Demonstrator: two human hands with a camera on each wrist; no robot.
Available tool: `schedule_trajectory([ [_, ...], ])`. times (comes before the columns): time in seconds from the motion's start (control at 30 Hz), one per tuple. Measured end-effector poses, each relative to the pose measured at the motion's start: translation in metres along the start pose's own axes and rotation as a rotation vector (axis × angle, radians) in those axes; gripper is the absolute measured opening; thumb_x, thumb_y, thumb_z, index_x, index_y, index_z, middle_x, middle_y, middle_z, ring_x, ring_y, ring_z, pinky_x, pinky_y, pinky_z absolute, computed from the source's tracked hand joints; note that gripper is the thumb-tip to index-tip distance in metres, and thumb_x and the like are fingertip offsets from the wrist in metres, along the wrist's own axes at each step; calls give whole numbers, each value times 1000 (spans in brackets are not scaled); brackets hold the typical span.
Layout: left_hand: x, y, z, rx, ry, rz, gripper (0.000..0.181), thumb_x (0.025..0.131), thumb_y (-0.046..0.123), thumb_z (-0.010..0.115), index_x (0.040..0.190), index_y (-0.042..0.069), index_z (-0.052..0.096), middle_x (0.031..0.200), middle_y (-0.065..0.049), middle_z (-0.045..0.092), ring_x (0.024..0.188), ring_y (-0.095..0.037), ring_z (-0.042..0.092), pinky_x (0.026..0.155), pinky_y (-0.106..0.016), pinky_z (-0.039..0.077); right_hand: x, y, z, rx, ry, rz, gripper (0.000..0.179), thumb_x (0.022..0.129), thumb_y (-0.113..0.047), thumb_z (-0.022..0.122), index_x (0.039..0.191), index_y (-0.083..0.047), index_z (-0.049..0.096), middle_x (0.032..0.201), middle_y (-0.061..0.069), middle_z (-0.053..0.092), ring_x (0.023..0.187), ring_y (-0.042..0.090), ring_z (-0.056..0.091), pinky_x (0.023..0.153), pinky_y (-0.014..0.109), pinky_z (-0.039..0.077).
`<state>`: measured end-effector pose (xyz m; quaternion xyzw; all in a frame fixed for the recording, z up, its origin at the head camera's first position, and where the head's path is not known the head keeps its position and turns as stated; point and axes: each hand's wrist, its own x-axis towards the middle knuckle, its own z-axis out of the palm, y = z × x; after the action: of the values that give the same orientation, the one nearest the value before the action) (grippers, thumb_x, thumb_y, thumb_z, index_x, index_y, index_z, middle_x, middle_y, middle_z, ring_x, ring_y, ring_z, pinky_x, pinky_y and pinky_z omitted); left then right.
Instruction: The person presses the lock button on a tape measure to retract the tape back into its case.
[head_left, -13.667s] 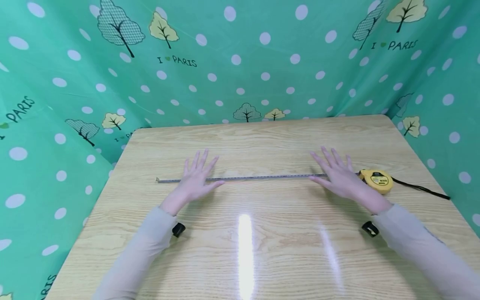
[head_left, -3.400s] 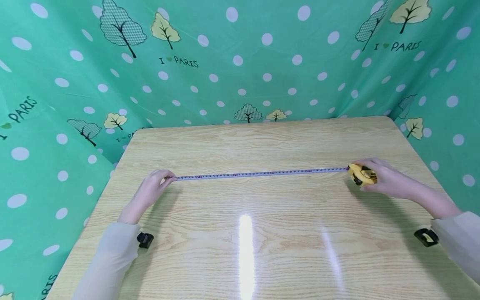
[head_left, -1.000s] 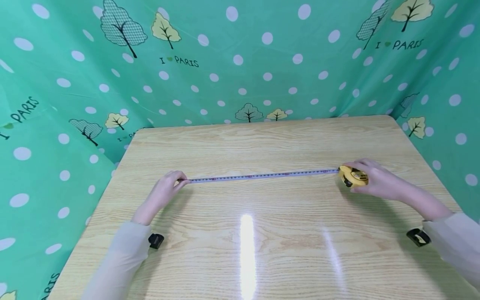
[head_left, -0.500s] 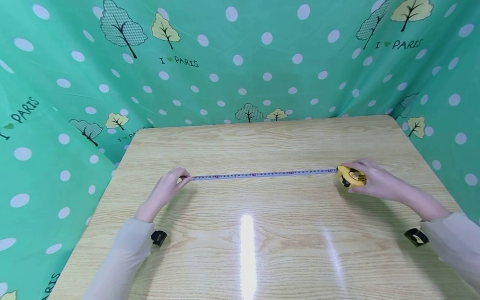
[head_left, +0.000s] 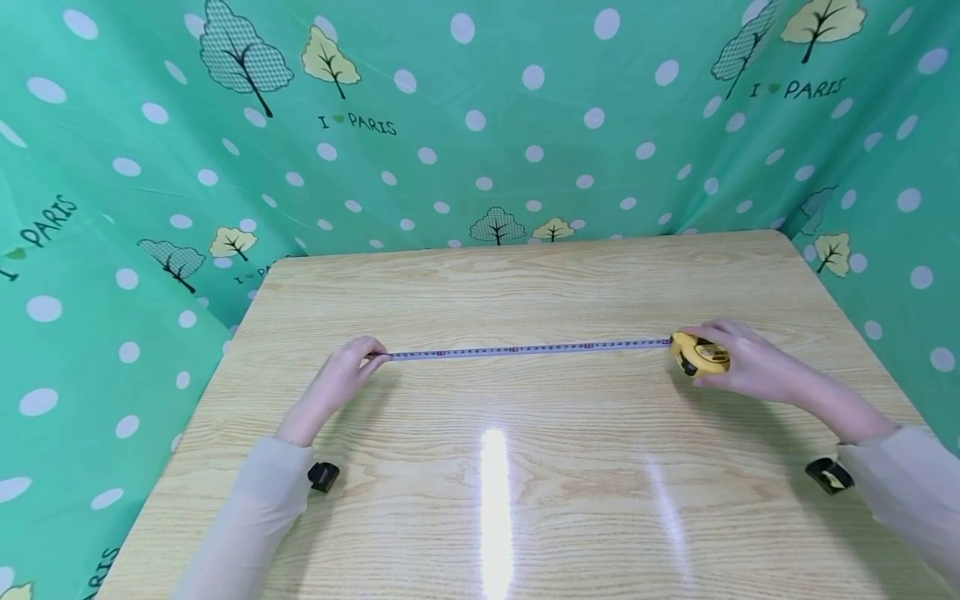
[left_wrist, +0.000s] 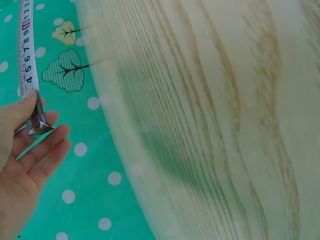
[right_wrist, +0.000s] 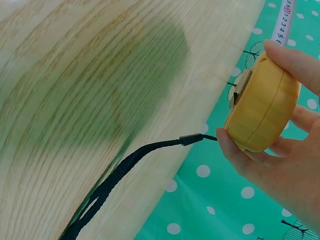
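A yellow tape measure (head_left: 699,354) is pulled out, its white blade (head_left: 517,350) stretching straight across the head view. My left hand (head_left: 339,377) pinches the blade's end between thumb and fingers. In the left wrist view the metal end hook (left_wrist: 41,129) sticks out past the thumb, close to the printed 4. My right hand (head_left: 765,362) grips the case, thumb along one side and fingertips on the other. Seen from the right wrist, the case (right_wrist: 265,102) is held above the table, its black wrist strap (right_wrist: 120,172) hanging down. Shadows lie below both hands.
A light wood-grain table (head_left: 570,500) lies beneath, with a bright light reflection (head_left: 493,500) down its front middle. Green dotted cloth (head_left: 480,158) with trees hangs behind and on both sides. A black wrist device (head_left: 323,477) shows below the left sleeve.
Long before, the tape measure lay on the table under spread hands; both hands now hold it up. Over the last second the hands have drawn slightly closer and the visible blade has shortened.
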<state>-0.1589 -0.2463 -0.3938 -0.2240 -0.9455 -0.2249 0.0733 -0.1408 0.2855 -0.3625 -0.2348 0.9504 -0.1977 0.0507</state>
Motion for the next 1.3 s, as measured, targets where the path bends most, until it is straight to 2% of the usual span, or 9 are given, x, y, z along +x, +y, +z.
schedule_trajectory([
  [0.2, -1, 0, 1, 2, -5, 18, 5, 85, 7, 58, 88, 3, 59, 82, -7, 60, 77, -20, 57, 67, -33, 50, 0, -1, -1, 3, -16, 24, 67, 71, -19, 74, 127, 0, 42, 117, 29, 41, 105, 45, 39, 77, 59, 39],
  [0.53, -2, 0, 4, -1, 3, 50, 6, 85, 3, 56, 90, 1, 59, 84, -8, 60, 77, -20, 57, 65, -32, 49, 2, -2, 1, 13, -30, 31, 68, 72, -21, 74, 128, 0, 41, 116, 28, 41, 105, 43, 39, 76, 54, 40],
  [1.07, -4, 2, -1, -10, -16, 24, 9, 87, 1, 54, 94, 0, 58, 88, -9, 59, 82, -22, 57, 68, -34, 49, 3, -5, 2, 14, -36, 35, 68, 72, -20, 74, 128, -1, 40, 117, 28, 40, 104, 43, 39, 75, 55, 40],
  [1.3, -2, 4, -2, -16, -25, 20, 10, 87, 1, 53, 95, 0, 58, 89, -9, 59, 84, -23, 57, 71, -35, 49, 5, -8, 2, 20, -39, 35, 68, 72, -20, 73, 128, -1, 40, 117, 28, 41, 104, 42, 40, 73, 51, 42],
])
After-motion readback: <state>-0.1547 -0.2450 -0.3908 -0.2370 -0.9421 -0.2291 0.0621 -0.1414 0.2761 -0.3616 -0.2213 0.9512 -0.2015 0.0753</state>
